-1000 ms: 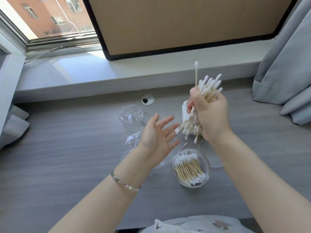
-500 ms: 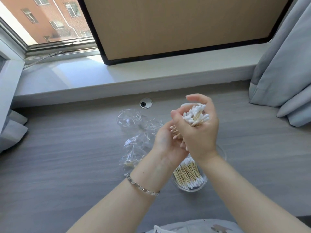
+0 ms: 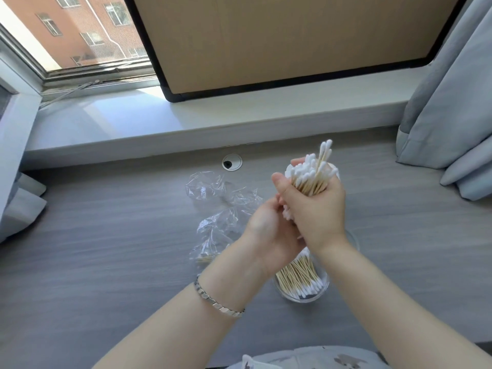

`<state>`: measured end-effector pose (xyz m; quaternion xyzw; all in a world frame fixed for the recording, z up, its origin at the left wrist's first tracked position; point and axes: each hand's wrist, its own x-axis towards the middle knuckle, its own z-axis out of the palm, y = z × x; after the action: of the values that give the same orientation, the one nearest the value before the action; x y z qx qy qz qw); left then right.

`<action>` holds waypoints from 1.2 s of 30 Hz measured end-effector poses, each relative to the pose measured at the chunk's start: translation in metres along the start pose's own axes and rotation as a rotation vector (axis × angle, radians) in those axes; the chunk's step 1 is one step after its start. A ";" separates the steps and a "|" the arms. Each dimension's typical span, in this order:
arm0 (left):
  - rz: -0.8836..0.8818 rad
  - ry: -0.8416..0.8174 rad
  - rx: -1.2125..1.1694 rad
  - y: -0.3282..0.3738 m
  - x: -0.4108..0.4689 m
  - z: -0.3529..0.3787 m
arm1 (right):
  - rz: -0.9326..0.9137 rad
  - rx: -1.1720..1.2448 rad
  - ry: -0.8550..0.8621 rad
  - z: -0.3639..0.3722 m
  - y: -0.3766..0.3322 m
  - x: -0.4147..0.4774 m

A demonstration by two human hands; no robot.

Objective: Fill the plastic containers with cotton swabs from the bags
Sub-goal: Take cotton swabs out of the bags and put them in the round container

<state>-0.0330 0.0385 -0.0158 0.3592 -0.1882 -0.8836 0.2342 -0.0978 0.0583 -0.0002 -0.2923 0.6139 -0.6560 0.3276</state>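
**A:** Head view, then. Where are the swabs?

**B:** Centre-right of the frame. The right hand (image 3: 314, 209) is clenched round a thick bundle of cotton swabs (image 3: 311, 179). It is held upright, with white tips fanning out above the fist and a couple poking higher than the rest. More swabs lie in the round clear container (image 3: 303, 299) on the surface (image 3: 106, 249), lower centre, directly below both wrists.

**A:** And the left hand (image 3: 266, 230)?

**B:** It is tucked in under the bundle's lower end. Its fingers are hidden behind the right hand, so I cannot tell whether they grip swabs or only touch them.

**A:** What might go wrong?

**B:** The bundle looks uneven. If the fist slackens, I'd expect the tall ones to slip out and scatter over the surface. The container also looks well stocked, so forcing a fat handful in could jam it or spill swabs over the rim.

**A:** Anything else?

**B:** The crumpled bags (image 3: 221, 209), left of centre, lie close beside the container. A few swabs seem left in the lower one and could easily be overlooked. A curved clear edge (image 3: 355, 242) shows behind the right wrist, but I can't tell whether it is a lid or a second container.
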 end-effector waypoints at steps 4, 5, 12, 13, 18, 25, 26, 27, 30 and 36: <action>0.233 0.178 0.401 0.002 -0.005 -0.017 | 0.299 -0.037 -0.253 -0.020 0.002 0.001; 0.334 0.151 0.470 0.004 -0.008 -0.019 | 0.368 -0.048 -0.317 -0.026 0.004 -0.002; 0.650 -0.184 0.858 -0.026 -0.031 -0.020 | 0.582 -0.080 -0.553 -0.055 0.015 -0.057; 0.664 -0.164 0.956 -0.036 -0.032 -0.021 | 0.591 -0.094 -0.574 -0.061 0.019 -0.065; 0.494 -0.177 1.258 -0.077 -0.044 -0.029 | 0.742 -0.140 -0.573 -0.092 0.043 -0.097; 0.212 -0.250 1.018 -0.110 -0.053 -0.046 | 0.690 -0.340 -0.557 -0.102 0.069 -0.122; 0.258 -0.199 0.973 -0.110 -0.053 -0.046 | 0.693 -0.203 -0.509 -0.105 0.068 -0.122; 0.296 -0.168 0.955 -0.110 -0.052 -0.047 | 0.693 -0.105 -0.466 -0.105 0.065 -0.122; 0.231 -0.323 1.113 -0.110 -0.050 -0.049 | 0.663 -0.159 -0.408 -0.100 0.080 -0.121; 0.238 -0.241 1.149 -0.104 -0.046 -0.048 | 0.665 -0.103 -0.510 -0.111 0.067 -0.124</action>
<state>0.0016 0.1410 -0.0745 0.3021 -0.7001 -0.6423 0.0768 -0.1039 0.2222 -0.0735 -0.2473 0.6060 -0.3899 0.6477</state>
